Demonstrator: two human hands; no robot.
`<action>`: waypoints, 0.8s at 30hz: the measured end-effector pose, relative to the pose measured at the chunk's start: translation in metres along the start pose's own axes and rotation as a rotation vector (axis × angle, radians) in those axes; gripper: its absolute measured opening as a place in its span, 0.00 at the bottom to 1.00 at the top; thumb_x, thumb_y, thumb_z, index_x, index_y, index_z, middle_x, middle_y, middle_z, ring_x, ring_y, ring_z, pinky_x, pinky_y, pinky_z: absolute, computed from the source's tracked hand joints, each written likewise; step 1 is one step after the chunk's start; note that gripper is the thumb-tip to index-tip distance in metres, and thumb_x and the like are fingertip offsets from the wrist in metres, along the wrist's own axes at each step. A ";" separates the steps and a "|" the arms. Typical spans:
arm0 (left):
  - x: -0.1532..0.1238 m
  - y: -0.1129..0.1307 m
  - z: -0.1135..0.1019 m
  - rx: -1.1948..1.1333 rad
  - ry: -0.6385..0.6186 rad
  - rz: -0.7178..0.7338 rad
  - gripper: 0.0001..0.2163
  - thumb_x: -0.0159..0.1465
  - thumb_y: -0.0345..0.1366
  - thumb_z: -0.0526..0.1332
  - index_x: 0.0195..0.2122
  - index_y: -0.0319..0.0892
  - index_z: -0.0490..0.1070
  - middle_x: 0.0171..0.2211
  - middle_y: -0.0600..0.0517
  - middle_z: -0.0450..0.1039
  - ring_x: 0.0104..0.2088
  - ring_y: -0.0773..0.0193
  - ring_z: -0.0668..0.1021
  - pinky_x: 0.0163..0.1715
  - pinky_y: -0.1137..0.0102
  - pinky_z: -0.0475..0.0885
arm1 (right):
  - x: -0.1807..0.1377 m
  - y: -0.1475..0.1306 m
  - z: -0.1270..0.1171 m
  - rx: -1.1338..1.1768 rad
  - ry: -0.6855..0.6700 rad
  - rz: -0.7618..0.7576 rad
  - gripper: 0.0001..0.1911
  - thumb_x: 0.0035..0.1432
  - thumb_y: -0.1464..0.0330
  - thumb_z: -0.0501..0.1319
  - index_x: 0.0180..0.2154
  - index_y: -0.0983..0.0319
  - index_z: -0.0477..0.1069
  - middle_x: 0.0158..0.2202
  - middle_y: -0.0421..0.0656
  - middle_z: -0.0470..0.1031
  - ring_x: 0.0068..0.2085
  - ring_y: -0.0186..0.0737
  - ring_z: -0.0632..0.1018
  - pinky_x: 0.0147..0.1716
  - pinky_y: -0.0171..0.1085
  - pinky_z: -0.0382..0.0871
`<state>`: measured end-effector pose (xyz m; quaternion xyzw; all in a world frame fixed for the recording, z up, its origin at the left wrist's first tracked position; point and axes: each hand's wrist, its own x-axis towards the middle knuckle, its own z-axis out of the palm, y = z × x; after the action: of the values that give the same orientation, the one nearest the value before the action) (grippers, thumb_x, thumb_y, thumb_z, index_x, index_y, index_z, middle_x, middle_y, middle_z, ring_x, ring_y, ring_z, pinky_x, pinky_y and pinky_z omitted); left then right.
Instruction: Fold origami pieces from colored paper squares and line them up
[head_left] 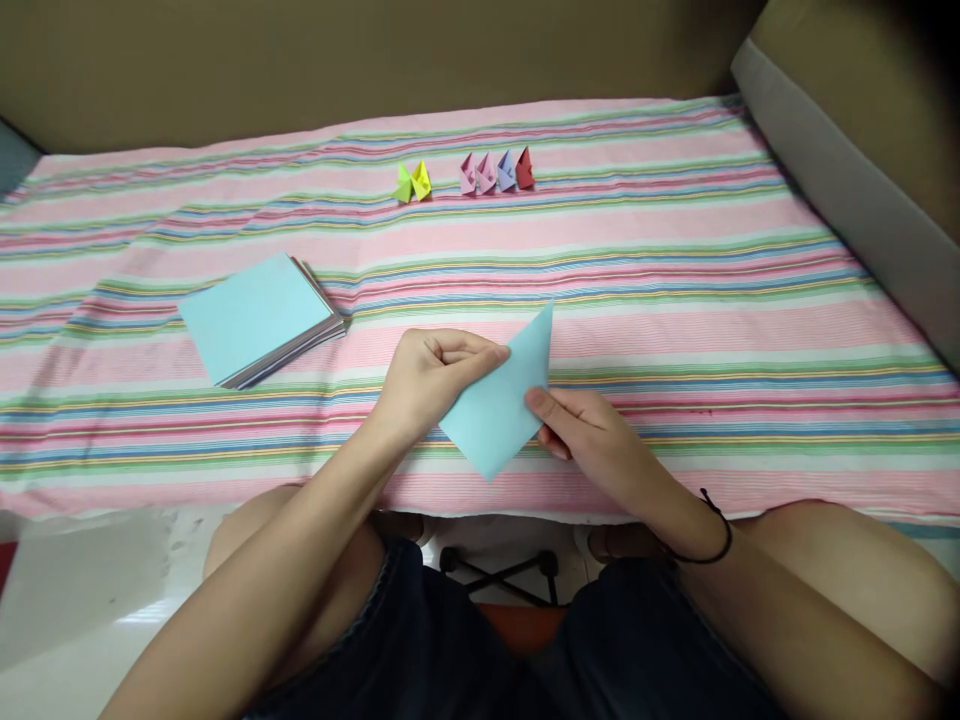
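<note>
A light blue sheet of paper is held between both hands, just above the near edge of the striped cloth. My left hand grips its upper left edge, thumb on top and fingers behind. On the right edge, my right hand pinches the sheet, thumb in front and fingertips underneath. One corner of the paper points up and away, another down towards my lap. Whether the sheet is creased or folded, I cannot tell.
A stack of paper, light blue on top, lies to the left. Small folded paper pieces stand in a row at the back: a yellow pair and a pink, blue and red group. Padded panels border the striped cloth behind and right.
</note>
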<state>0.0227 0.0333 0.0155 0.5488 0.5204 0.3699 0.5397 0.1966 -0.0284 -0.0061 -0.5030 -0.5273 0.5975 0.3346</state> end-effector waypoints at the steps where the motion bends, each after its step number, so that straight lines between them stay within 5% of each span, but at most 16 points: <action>1: 0.001 0.001 -0.002 0.002 0.033 0.011 0.10 0.51 0.40 0.70 0.24 0.38 0.78 0.23 0.52 0.77 0.20 0.70 0.72 0.18 0.77 0.63 | -0.001 0.000 -0.001 0.005 -0.018 -0.009 0.23 0.65 0.56 0.50 0.21 0.61 0.61 0.16 0.34 0.56 0.20 0.29 0.59 0.22 0.34 0.50; 8: 0.006 0.007 -0.016 -0.012 0.172 0.044 0.09 0.50 0.40 0.70 0.24 0.38 0.78 0.22 0.53 0.76 0.19 0.70 0.71 0.17 0.76 0.62 | -0.002 0.000 -0.006 0.041 0.053 -0.020 0.21 0.66 0.58 0.50 0.23 0.61 0.62 0.18 0.35 0.58 0.21 0.30 0.60 0.22 0.34 0.51; 12: 0.001 0.005 -0.007 -0.011 0.086 0.000 0.10 0.50 0.41 0.70 0.23 0.38 0.77 0.22 0.52 0.76 0.19 0.70 0.71 0.17 0.76 0.62 | 0.004 -0.001 -0.008 0.009 0.036 -0.058 0.25 0.65 0.51 0.46 0.24 0.61 0.62 0.19 0.35 0.56 0.22 0.30 0.59 0.21 0.34 0.50; 17: -0.005 0.000 0.007 -0.059 -0.087 -0.074 0.09 0.51 0.40 0.70 0.26 0.40 0.79 0.23 0.53 0.77 0.20 0.70 0.72 0.18 0.76 0.64 | 0.010 -0.001 -0.004 -0.015 0.026 -0.069 0.28 0.62 0.50 0.52 0.19 0.59 0.47 0.19 0.34 0.46 0.22 0.30 0.52 0.21 0.36 0.45; 24: -0.003 -0.002 0.002 -0.076 -0.060 -0.097 0.08 0.51 0.40 0.70 0.26 0.40 0.79 0.23 0.53 0.78 0.20 0.71 0.72 0.18 0.77 0.63 | 0.007 0.002 -0.004 0.096 -0.105 -0.079 0.22 0.62 0.56 0.54 0.22 0.60 0.52 0.22 0.35 0.49 0.24 0.30 0.55 0.22 0.34 0.50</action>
<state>0.0240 0.0295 0.0141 0.5126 0.5156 0.3462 0.5929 0.1990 -0.0207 -0.0100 -0.4333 -0.5343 0.6339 0.3535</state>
